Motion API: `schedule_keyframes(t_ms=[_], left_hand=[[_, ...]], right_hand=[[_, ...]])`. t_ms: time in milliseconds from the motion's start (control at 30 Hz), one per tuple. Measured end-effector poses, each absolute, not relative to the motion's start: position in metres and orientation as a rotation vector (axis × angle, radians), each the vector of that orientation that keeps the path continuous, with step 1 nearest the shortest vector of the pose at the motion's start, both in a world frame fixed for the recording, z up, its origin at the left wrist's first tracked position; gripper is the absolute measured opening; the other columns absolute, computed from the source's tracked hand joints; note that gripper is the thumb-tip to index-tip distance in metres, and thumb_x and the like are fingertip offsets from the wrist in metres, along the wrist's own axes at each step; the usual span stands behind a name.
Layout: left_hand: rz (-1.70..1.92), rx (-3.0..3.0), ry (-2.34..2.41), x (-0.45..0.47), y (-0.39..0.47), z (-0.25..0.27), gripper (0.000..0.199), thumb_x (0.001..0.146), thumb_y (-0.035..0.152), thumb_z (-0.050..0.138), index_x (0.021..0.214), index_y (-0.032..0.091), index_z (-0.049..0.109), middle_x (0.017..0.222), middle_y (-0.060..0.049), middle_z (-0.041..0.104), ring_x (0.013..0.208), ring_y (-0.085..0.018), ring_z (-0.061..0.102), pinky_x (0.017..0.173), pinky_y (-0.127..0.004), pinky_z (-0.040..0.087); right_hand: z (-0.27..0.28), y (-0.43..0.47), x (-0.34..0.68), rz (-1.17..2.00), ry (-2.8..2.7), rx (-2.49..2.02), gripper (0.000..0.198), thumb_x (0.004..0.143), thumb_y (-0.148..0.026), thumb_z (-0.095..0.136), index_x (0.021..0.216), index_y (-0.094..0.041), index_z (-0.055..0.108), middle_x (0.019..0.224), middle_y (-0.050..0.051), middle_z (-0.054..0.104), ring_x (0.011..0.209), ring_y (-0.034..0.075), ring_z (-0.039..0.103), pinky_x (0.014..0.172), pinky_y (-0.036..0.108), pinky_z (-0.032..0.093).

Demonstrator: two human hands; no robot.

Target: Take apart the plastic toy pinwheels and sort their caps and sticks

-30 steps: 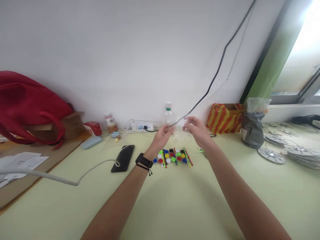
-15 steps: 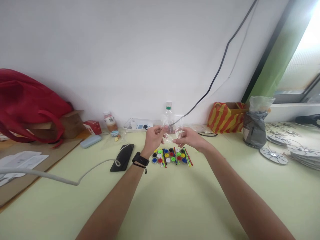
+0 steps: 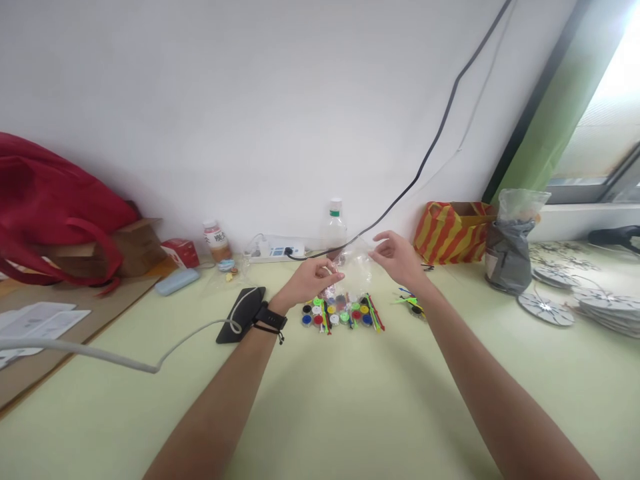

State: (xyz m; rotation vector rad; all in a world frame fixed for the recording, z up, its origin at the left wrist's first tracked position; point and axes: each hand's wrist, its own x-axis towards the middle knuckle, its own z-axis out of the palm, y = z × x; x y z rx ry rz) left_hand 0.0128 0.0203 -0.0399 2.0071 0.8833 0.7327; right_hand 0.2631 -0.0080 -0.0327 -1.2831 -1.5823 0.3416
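Note:
A thin clear plastic bag (image 3: 357, 272) hangs above the table, pinched at its left side by the fingertips of my left hand (image 3: 311, 281). My right hand (image 3: 397, 259) is raised at the bag's right edge, thumb and fingers apart, with nothing visible between them. Below the bag lie several small coloured discs (image 3: 318, 320) in rows, with coloured plastic sticks (image 3: 376, 313) between them. The bag partly covers the upper discs. A smaller pile of sticks and dark pieces (image 3: 413, 304) lies beside my right forearm.
Behind the bag stand a clear bottle (image 3: 335, 227) and a power strip (image 3: 280, 248) with a black cable. A black phone (image 3: 241, 315) lies left of my wrist. At right are a striped bag (image 3: 447, 233), a grey bag (image 3: 510, 257) and stacked grey discs (image 3: 546, 309).
My hands have moved apart. The right hand has risen and opened at the bag's right side, while the left has shifted slightly left and lower. The pile beside my right forearm now shows.

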Motion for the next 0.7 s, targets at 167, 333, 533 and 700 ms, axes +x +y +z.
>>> schedule_keyframes(t_ms=[167,333,533,700], left_hand=[[0.758,2.000,0.897,0.009,0.022,-0.039,0.044,0.078,0.060,0.074,0.087,0.017,0.070,0.057,-0.001,0.064,0.040,-0.012,0.056,0.036,-0.020,0.041],[0.795,2.051,0.850,0.007,0.022,-0.036,0.041,0.076,0.058,0.077,0.083,0.018,0.071,0.049,0.003,0.057,0.038,-0.009,0.047,0.035,-0.018,0.032],[0.784,2.090,0.870,0.003,0.023,-0.034,0.038,0.076,0.054,0.079,0.083,0.018,0.073,0.053,0.001,0.061,0.040,-0.008,0.046,0.038,-0.018,0.033],[0.693,2.047,0.772,-0.003,0.021,-0.027,0.041,0.072,0.045,0.085,0.101,0.019,0.074,0.070,-0.004,0.071,0.064,-0.017,0.067,0.058,-0.024,0.053]], right_hand=[[-0.032,-0.015,0.245,-0.086,-1.714,-1.487,0.015,0.091,-0.036,0.058,0.084,-0.023,0.060,0.083,0.006,0.068,0.078,0.024,0.060,0.072,0.036,0.041],[-0.034,-0.013,0.240,0.430,-1.703,-1.399,0.027,0.082,-0.044,0.073,0.098,-0.025,0.062,0.083,0.003,0.073,0.077,0.022,0.064,0.068,0.033,0.045],[-0.030,-0.015,0.249,0.896,-1.566,-1.252,0.032,0.076,-0.034,0.078,0.103,-0.024,0.063,0.079,0.001,0.072,0.076,0.020,0.067,0.067,0.032,0.050],[-0.018,-0.016,0.255,0.800,-1.436,-1.155,0.034,0.075,-0.032,0.079,0.104,-0.021,0.067,0.082,0.002,0.070,0.078,0.020,0.069,0.076,0.035,0.052]])
